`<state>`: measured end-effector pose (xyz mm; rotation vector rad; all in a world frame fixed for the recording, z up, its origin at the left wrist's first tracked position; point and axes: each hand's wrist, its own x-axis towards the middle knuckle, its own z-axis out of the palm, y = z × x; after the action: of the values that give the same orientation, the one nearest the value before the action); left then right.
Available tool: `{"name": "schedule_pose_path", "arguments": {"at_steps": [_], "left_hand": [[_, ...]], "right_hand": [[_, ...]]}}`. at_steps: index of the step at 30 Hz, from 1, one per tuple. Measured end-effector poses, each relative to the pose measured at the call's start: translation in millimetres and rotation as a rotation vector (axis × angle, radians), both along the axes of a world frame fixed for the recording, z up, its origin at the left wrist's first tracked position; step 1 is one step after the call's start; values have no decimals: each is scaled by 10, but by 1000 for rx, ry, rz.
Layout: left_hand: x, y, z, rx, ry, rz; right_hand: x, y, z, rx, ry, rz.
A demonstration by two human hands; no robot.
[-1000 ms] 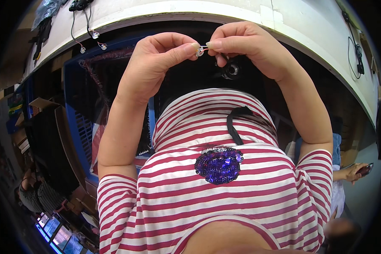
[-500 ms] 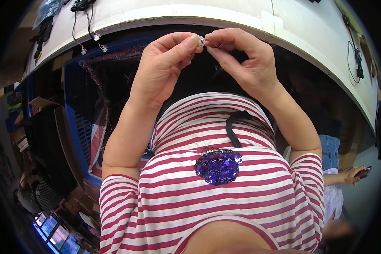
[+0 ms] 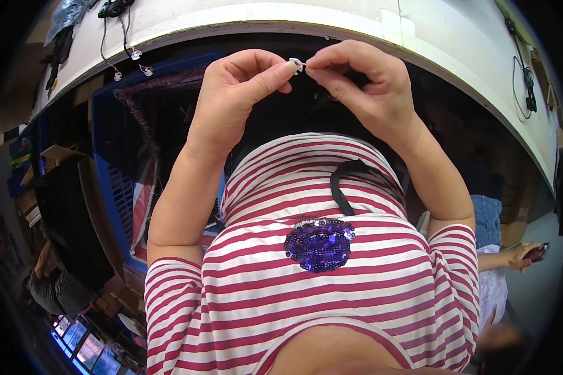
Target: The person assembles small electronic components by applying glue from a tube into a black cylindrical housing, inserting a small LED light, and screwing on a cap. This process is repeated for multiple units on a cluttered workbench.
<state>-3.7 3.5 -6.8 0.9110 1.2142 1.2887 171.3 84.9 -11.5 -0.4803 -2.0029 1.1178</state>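
Between thumb and forefinger my left hand (image 3: 244, 87) pinches a small white plastic part (image 3: 296, 65), perhaps a connector. A thin reddish wire (image 3: 304, 65) runs from that part to the closed fingertips of my right hand (image 3: 372, 81). Both hands are raised in front of my body, just short of the white table's front edge. My fingers hide much of the part and the far length of the wire.
The white table (image 3: 344, 19) curves across the top. Black cables (image 3: 127, 37) with small white ends hang over its edge at left; another black cable (image 3: 529, 87) lies at right. A blue crate (image 3: 109, 181) stands below left. A co-worker's hand (image 3: 522, 256) holds a dark object.
The white part has turned between my left fingers and shows more of its side. My right fingertips have closed together on the wire, close to the part.
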Motion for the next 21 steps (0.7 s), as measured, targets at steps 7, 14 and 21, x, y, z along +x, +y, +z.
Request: {"name": "schedule_pose_path", "arguments": {"at_steps": [7, 14, 21], "left_hand": [[16, 24, -32, -68, -210, 32], [-47, -38, 55, -68, -234, -36], [-83, -98, 199, 40, -62, -96]], "right_hand": [[-32, -41, -96, 449, 34, -150], [-75, -75, -53, 443, 31, -146], [-155, -183, 43, -14, 12, -86]]}}
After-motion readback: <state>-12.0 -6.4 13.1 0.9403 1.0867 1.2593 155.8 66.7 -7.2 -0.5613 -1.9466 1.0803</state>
